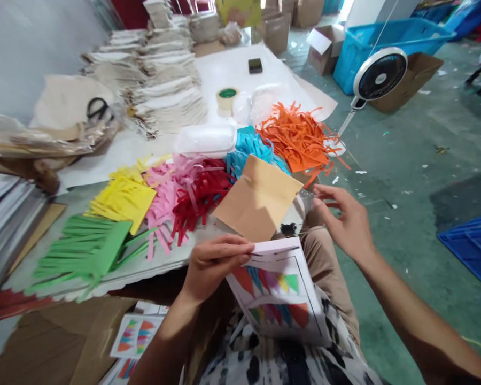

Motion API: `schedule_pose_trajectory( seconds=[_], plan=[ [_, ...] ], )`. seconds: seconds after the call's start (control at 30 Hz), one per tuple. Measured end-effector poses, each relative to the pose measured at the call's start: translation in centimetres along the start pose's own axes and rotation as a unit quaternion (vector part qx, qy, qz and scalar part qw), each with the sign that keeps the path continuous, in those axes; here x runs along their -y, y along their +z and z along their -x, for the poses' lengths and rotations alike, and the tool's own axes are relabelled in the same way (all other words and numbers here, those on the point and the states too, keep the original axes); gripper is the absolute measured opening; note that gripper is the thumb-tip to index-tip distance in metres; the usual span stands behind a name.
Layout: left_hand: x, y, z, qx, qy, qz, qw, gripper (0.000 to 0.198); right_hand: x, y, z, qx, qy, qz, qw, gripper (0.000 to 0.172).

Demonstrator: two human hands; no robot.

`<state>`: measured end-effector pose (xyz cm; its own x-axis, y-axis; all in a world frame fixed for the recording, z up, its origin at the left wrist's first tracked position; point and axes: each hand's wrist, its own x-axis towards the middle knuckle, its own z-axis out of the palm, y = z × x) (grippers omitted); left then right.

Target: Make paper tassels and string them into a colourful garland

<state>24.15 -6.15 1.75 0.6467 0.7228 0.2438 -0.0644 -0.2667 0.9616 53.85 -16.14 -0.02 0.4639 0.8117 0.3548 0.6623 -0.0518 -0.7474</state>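
Note:
My left hand [220,262] pinches the top edge of a white printed packet [280,291] between thumb and fingers. Its front shows two rows of coloured pennants inside a black frame, and it tilts over my lap. My right hand [344,222] is held apart from the packet, beyond the table edge, its fingers slightly curled with a gap to the thumb. Just left of its fingertips is a piece of clear plastic [305,200]. Between the hands and the fringed paper lies a tan card [260,198], with a small black object [288,229] at its near corner.
Fringed paper bundles lie across the table: green [84,248], yellow [124,195], pink [162,198], red [202,195], blue [250,147] and orange [294,136]. Stacked cloth [168,80] stands behind. A tape roll [227,101], fan [380,75] and blue crate [476,246] are around. More printed sheets [134,337] sit below left.

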Motion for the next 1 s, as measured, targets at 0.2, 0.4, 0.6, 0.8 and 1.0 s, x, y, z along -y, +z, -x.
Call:
schedule_pose_trajectory(
  seconds=[0.2, 0.4, 0.6, 0.8, 1.0],
  plan=[
    [-0.4, -2.7, -2.8, 0.067, -0.076, 0.030, 0.994, 0.018, -0.6, 3.6, -5.5, 0.023, -0.110, 0.099, 0.989, 0.049],
    [0.6, -3.4, -7.5, 0.147, -0.073, 0.034, 0.986, 0.015, -1.4, 4.9, -8.5, 0.090, -0.020, 0.058, 0.994, 0.033],
    [1.6, -2.6, -11.0, 0.143, -0.051, 0.052, 0.987, 0.017, -3.8, 2.2, -10.2, 0.170, 0.074, -0.106, 0.977, 0.036],
    [5.0, 0.0, -13.9, 0.197, -0.091, 0.050, 0.975, 0.016, -4.2, 0.8, -9.5, 0.186, 0.006, -0.003, 0.983, 0.028],
    [7.5, 1.0, -14.5, 0.194, -0.131, 0.019, 0.972, 0.018, -2.9, 3.0, -11.1, 0.142, -0.117, 0.203, 0.962, 0.028]
  ],
)
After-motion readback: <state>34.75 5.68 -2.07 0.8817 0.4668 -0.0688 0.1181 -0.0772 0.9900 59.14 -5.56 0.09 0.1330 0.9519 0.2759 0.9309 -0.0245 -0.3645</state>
